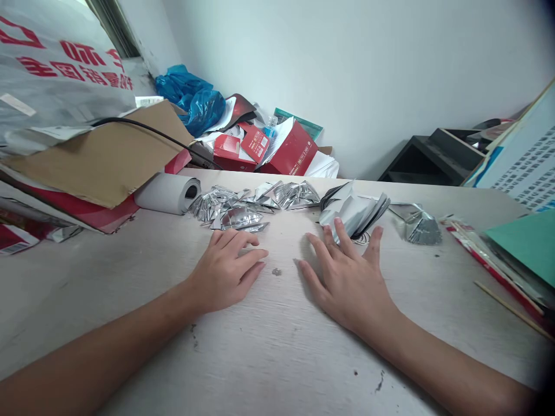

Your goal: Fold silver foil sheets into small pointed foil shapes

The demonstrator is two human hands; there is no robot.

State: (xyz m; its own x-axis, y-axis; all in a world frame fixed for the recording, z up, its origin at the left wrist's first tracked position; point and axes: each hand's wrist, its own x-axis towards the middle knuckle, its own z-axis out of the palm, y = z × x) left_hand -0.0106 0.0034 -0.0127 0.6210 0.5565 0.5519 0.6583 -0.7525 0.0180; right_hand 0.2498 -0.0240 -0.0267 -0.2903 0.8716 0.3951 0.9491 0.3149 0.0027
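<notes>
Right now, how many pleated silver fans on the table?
3 clearly: left fan by the paper roll, middle fan near the back edge of the table, right fan right of the right hand. Overlapping foil beyond the left hand may hide more.

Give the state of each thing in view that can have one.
Left grip: empty, fingers part-curled
Right grip: fingers spread; contact with foil stack unclear
Foil stack: bent, edges splayed
Foil fans: pleated, splayed
Roll: wound, on its side
Cardboard: tilted
Cable: uncoiled, across the cardboard
Blue bag: crumpled
Red box: tilted
Stick: lying down
Table: dark-spotted
</notes>
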